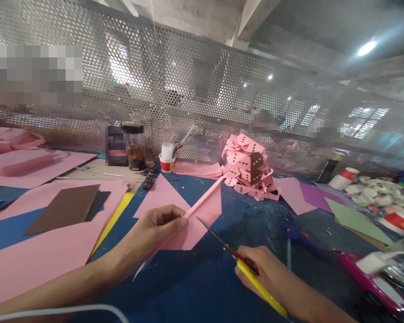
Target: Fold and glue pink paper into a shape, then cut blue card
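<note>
My left hand (164,224) pinches a folded piece of pink paper (197,226) between thumb and fingers, above the blue tabletop. A narrow strip along its upper edge stands up, and a thin pink end curls out below the hand. My right hand (262,271) is closed around scissors (252,282) with yellow and red handles. Their blades point up and left, with the tips at the face of the pink paper; whether they touch it I cannot tell. Behind my left hand lies another pink sheet (161,193).
A heap of pink pieces with dark spots (244,166) stands at the back. Pink sheets (37,278) and a brown sheet (67,206) lie left. A paper cup (167,162) and a jar (134,146) stand by the perforated screen (188,89). A blue glue gun (303,237) lies right.
</note>
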Motion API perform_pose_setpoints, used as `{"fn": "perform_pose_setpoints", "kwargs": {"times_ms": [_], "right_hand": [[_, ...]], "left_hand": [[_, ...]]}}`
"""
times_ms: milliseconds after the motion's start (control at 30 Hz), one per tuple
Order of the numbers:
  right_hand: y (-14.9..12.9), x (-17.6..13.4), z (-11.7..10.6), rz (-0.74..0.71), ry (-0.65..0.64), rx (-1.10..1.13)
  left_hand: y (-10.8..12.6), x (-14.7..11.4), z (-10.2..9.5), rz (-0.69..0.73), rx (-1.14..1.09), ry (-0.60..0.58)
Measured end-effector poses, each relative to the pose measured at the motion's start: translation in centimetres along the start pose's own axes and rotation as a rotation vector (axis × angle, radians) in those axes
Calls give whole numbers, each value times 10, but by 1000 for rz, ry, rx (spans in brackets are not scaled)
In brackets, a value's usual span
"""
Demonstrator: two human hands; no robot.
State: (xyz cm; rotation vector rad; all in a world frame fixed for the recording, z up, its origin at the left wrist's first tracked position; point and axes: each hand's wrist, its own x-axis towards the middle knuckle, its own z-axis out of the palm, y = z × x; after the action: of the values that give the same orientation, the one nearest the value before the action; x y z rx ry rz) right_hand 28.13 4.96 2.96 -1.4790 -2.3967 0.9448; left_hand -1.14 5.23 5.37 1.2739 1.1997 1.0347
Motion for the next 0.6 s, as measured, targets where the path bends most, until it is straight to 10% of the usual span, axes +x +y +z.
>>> {"fn": "perform_pose_setpoints", "kwargs": {"times_ms": [600], "right_hand": [[2, 1, -1, -4, 14, -36]], "left_hand": [[2, -2, 1, -13, 22, 14]]}}
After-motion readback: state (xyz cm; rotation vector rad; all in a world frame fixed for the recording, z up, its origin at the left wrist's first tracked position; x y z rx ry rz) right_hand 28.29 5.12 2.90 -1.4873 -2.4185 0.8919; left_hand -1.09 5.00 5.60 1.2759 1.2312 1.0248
